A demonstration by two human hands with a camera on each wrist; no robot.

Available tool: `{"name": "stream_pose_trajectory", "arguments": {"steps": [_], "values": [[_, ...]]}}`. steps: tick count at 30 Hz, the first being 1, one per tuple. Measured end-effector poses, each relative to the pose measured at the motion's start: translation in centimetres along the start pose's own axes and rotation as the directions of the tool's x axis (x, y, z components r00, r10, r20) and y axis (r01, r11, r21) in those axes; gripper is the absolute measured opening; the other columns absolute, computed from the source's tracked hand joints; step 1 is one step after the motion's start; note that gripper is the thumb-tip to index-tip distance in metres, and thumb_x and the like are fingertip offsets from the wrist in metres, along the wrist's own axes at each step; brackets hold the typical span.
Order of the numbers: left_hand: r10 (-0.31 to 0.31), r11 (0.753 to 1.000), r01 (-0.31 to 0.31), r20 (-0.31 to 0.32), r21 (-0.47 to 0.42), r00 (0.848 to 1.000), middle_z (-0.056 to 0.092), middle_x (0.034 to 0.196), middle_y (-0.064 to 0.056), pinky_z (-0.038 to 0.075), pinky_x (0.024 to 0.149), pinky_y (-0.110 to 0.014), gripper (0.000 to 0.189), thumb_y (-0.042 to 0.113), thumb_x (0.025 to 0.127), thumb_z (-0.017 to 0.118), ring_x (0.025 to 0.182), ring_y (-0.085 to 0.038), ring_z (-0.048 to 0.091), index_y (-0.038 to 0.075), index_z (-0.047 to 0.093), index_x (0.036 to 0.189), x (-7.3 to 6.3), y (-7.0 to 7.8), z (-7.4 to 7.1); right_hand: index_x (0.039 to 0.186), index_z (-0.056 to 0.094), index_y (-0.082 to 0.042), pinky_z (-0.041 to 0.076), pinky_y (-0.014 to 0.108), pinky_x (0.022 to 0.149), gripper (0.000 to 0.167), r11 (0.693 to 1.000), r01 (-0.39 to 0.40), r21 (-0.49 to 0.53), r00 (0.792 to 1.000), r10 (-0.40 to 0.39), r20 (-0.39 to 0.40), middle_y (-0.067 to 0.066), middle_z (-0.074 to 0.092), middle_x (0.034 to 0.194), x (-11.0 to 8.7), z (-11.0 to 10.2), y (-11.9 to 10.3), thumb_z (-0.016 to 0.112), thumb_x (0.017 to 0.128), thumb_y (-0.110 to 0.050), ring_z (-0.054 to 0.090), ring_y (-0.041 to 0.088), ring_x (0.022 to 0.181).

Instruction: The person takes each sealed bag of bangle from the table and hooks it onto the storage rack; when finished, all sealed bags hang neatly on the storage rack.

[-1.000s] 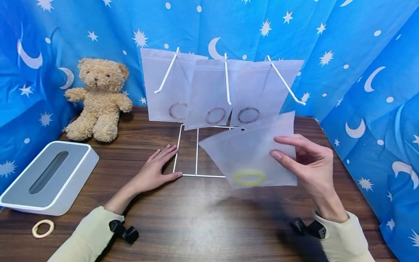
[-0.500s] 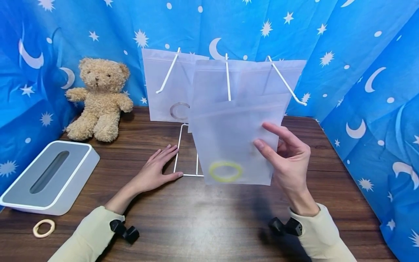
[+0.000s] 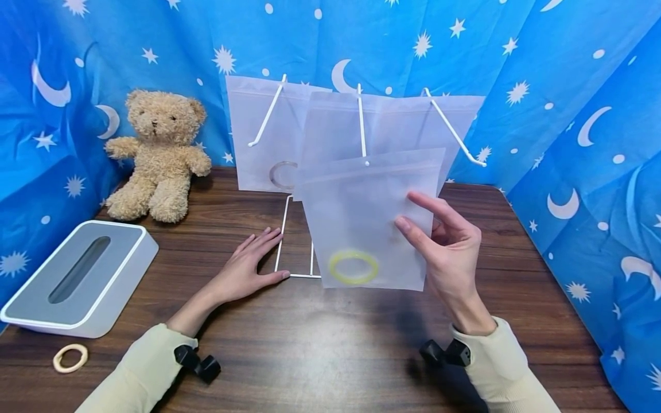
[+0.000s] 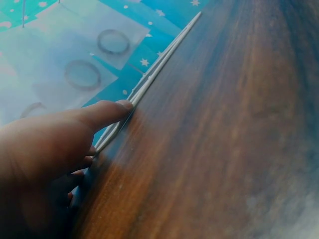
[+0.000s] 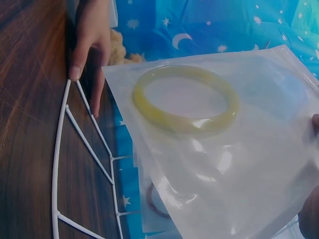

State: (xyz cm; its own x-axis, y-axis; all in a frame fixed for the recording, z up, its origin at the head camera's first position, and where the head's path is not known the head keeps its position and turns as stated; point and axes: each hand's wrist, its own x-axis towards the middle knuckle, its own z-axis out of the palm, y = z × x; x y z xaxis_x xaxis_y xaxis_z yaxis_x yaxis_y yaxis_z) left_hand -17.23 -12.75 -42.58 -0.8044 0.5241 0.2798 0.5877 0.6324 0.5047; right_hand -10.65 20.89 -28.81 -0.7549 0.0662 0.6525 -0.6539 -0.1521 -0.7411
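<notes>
My right hand point(image 3: 451, 252) pinches the right side of a frosted zip bag point(image 3: 377, 218) between thumb and fingers. Low in that bag lies a yellow bangle point(image 3: 354, 281), also plain in the right wrist view. The bag hangs nearly upright before the middle hook point(image 3: 361, 123) of a white wire rack. That hook's tip shows at the bag's top edge; whether it passes through, I cannot tell. My left hand point(image 3: 253, 264) rests flat, fingers straight, its thumb and fingers touching the rack's base point(image 3: 304, 276).
More frosted bags hang from the left hook point(image 3: 267, 112), the middle one and the right hook point(image 3: 454, 127). A teddy bear point(image 3: 160, 155), a tissue box point(image 3: 124, 269) and a pale ring point(image 3: 57, 360) are at the left. A starry curtain point(image 3: 547, 57) surrounds the table.
My right hand has carried the bag leftward, and the bag has turned from tilted to nearly upright before the middle hook. The hook's tip, hidden half a second ago, now shows. My left hand stays put.
</notes>
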Motion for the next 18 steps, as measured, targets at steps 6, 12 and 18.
{"name": "stream_pose_trajectory", "arguments": {"steps": [6,12,18], "values": [[-0.009,1.0,0.009,0.002,0.002,1.0,0.034,0.154,-0.014,0.014,0.116,-0.049,0.082,0.049,0.088,0.07,0.144,-0.031,0.025,0.003,0.04,0.149,0.0,-0.1,0.0,0.121,0.06,0.015,0.059,0.031,0.066,0.046,1.0,-0.002,-0.022,1.0,0.002,-0.009,0.027,0.065,0.111,0.2,0.0,0.6,0.069,0.077,0.023,0.071,0.024,0.077],[-0.007,1.0,0.007,0.003,0.001,1.0,0.034,0.154,-0.015,0.014,0.117,-0.048,0.082,0.048,0.088,0.07,0.144,-0.031,0.025,0.003,0.04,0.149,0.0,-0.1,0.1,0.12,0.062,0.014,0.049,0.016,0.052,0.044,0.999,0.015,-0.039,0.999,-0.016,-0.036,0.022,0.068,0.095,0.7,-0.1,1.9,0.071,0.077,0.02,0.06,0.01,0.056],[-0.009,1.0,0.009,-0.001,0.001,1.0,0.035,0.154,-0.014,0.014,0.117,-0.048,0.081,0.048,0.088,0.07,0.144,-0.031,0.025,0.003,0.04,0.149,-0.1,-0.1,0.0,0.118,0.067,0.008,0.02,0.021,0.039,0.043,0.996,0.015,-0.085,0.995,-0.023,-0.094,0.01,0.059,0.064,2.0,0.1,3.8,0.077,0.077,0.013,0.026,0.009,0.042]]}}
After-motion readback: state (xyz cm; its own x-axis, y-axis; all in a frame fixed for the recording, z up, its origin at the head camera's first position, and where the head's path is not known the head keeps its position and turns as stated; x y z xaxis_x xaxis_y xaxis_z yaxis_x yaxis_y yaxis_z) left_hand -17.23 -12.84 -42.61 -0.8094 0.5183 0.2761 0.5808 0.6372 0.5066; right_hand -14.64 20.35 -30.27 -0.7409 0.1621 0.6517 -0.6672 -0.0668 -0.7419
